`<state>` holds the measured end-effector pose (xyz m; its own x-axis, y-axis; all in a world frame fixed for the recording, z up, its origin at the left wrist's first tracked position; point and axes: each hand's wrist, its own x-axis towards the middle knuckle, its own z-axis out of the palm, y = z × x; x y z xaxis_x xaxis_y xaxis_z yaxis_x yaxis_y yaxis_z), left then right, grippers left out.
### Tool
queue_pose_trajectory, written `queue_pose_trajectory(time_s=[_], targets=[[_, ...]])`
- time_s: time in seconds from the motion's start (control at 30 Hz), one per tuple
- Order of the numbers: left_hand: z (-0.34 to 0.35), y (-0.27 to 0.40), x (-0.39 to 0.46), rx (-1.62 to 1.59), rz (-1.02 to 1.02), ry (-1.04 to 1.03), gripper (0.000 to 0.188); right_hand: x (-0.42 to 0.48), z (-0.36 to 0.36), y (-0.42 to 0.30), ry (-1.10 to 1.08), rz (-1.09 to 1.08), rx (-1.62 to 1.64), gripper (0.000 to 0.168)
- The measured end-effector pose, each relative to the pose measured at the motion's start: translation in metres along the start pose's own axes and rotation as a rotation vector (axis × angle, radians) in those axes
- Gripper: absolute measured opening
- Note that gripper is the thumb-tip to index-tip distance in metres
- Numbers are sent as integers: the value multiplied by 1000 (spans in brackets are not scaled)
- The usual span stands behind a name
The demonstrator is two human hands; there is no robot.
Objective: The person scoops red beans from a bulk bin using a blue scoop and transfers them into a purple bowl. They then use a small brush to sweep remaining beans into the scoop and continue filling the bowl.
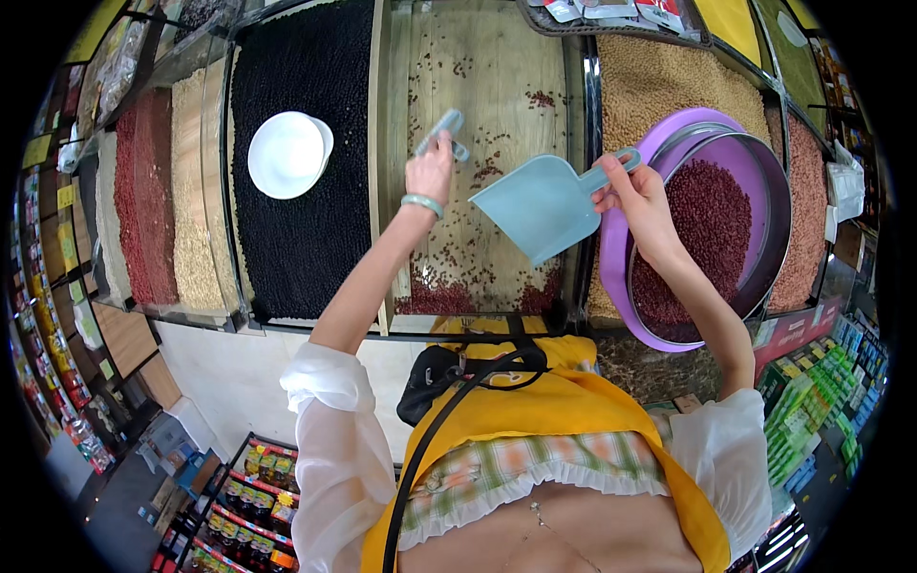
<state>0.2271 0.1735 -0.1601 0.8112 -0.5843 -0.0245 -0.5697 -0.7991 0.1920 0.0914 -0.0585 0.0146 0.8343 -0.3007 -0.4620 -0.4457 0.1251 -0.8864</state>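
In my left hand (430, 172) is a small light blue hand brush (453, 120), held above a wood-patterned bin (494, 64). My right hand (634, 200) grips the handle of a light blue dustpan (537, 208), which tilts over the same bin and looks bare inside. Loose dark red beans (487, 168) are scattered across the bin floor, with thicker patches (433, 295) along its near edge. To the right, a purple plastic basin (614, 276) holds a round metal sieve (777, 208) with a heap of dark red beans (709, 215). My right forearm hides part of the sieve.
Black beans (308, 243) fill the bin on the left, with white bowls (285, 156) resting on them. Tan beans (666, 71) lie under the basin. A tray of packets (616, 25) overhangs the far right corner. Dividers (378, 165) separate the bins.
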Motion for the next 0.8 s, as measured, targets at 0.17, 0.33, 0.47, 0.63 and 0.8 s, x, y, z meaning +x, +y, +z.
queue_pose_trajectory(time_s=[0.17,0.33,0.47,0.63,0.8], targets=[[-6,-26,114,58,158,181,39,12,0,-9,38,-21,34,29],[7,-52,207,62,356,369,34,23,2,-10,39,-11,55,23],[11,-63,249,-30,299,293,39,36,4,-9,60,20,79,23],[16,-58,229,-128,136,69,51,47,2,3,49,37,95,24],[25,-59,131,-53,184,-22,51,39,7,7,23,77,107,23]])
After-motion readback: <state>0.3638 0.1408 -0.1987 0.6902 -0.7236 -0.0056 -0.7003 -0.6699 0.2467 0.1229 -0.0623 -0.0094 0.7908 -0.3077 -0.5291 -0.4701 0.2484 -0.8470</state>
